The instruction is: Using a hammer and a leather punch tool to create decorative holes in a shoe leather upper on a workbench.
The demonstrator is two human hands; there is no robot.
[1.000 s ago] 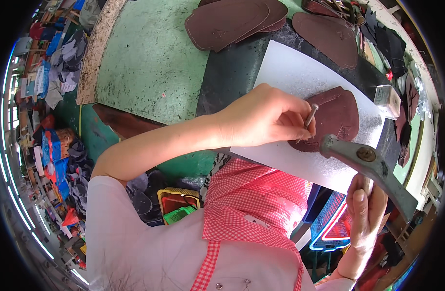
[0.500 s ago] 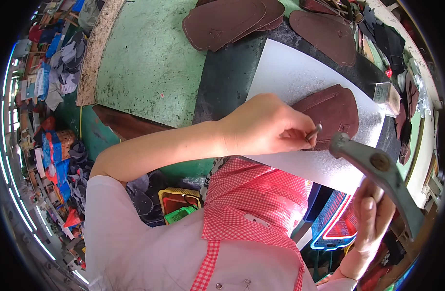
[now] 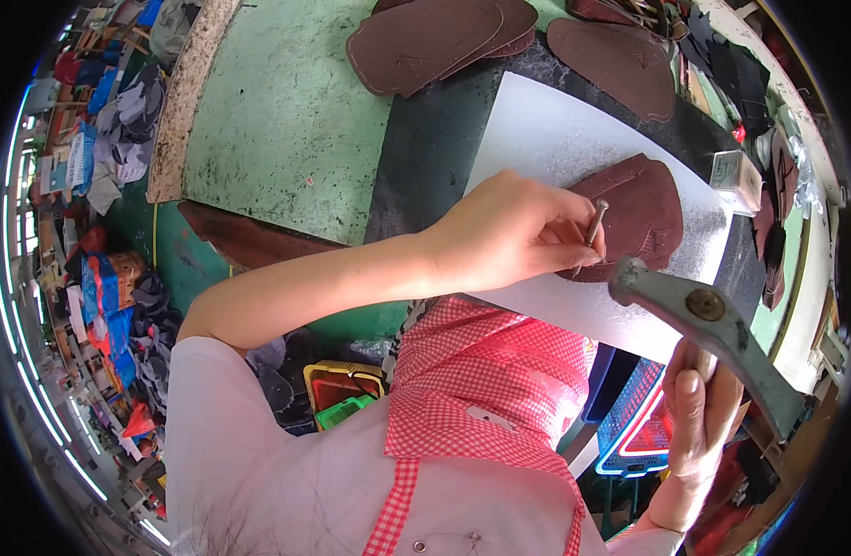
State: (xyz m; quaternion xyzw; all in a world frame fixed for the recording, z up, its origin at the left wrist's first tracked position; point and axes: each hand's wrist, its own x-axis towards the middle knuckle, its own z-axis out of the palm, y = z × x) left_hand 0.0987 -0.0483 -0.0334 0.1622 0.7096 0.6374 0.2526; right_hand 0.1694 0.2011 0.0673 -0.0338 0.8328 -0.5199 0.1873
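Observation:
My left hand [image 3: 546,232] pinches a thin metal punch [image 3: 596,222] that stands nearly upright over the near edge of a dark brown leather piece [image 3: 634,208]. Whether its tip touches the leather is hidden by my fingers. The leather lies on a white board [image 3: 527,139] and carries a stitched strip and a small pattern. In my right hand [image 3: 699,412] is a hammer [image 3: 703,315], gripped by the handle. Its metal head hangs just to the near right of the punch, apart from it.
Stacked brown leather pieces [image 3: 425,46] lie at the back, with another leather piece [image 3: 620,69] to their right. A small clear box [image 3: 736,183] stands by the board's right edge. Blue and red baskets [image 3: 634,426] sit below the table edge, a yellow basket [image 3: 328,371] further left.
The punch has tilted up from a slanted position to nearly upright in my left hand. My right hand has brought the hammer slightly left, closer to it.

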